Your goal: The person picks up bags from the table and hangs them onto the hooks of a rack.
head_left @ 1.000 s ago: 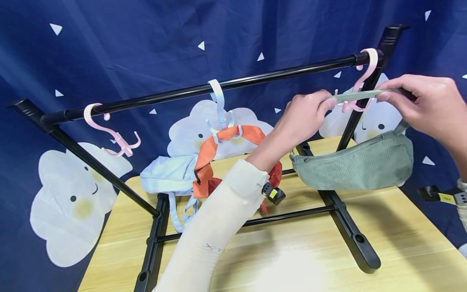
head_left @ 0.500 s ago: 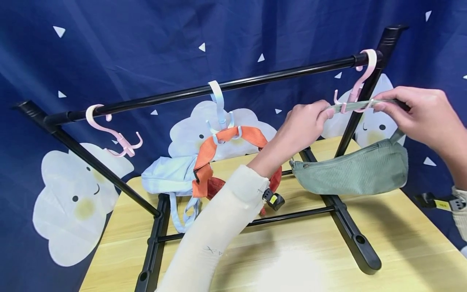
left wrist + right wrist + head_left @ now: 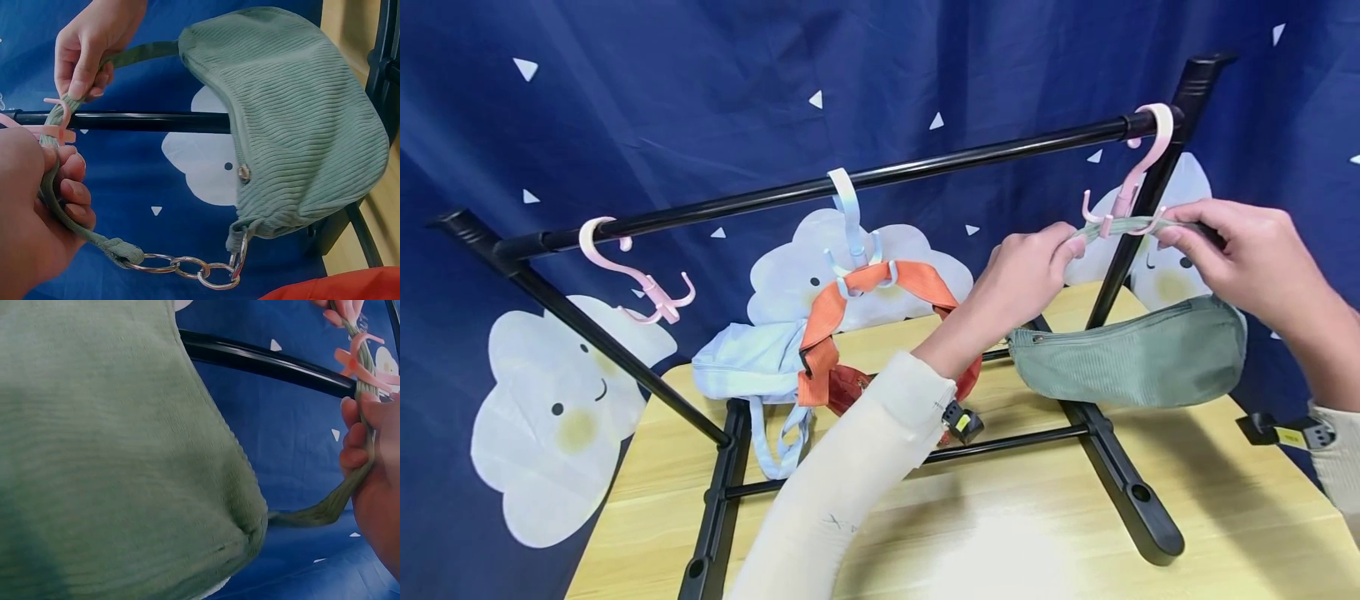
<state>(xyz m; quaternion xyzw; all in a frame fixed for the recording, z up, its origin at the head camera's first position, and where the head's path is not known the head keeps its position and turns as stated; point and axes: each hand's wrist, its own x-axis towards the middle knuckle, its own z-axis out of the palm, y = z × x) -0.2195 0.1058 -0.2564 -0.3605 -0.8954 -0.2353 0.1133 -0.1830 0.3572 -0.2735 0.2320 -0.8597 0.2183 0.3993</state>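
A green corduroy shoulder bag (image 3: 1131, 354) hangs by its strap (image 3: 59, 115) between my two hands. My left hand (image 3: 1026, 267) pinches the strap left of the pink hook (image 3: 1126, 200) at the rack's right end. On the hook's other side my right hand (image 3: 1247, 250) grips the same strap. Between the hands the strap lies across the hook's prongs, as both wrist views show. Silver chain rings (image 3: 203, 269) join one strap end to the bag in the left wrist view. The bag's zipper side faces up.
A black rack (image 3: 970, 158) stands on the wooden table (image 3: 1000, 517). From its middle blue hook (image 3: 850, 208) hangs an orange-strapped bag (image 3: 823, 321), partly behind my left arm. A light blue bag (image 3: 748, 362) is beside it. Another pink hook (image 3: 647, 283) hangs at the left.
Both hands have come down with the strap, bringing it onto the right pink hook's prongs. The green bag has lowered slightly with them.
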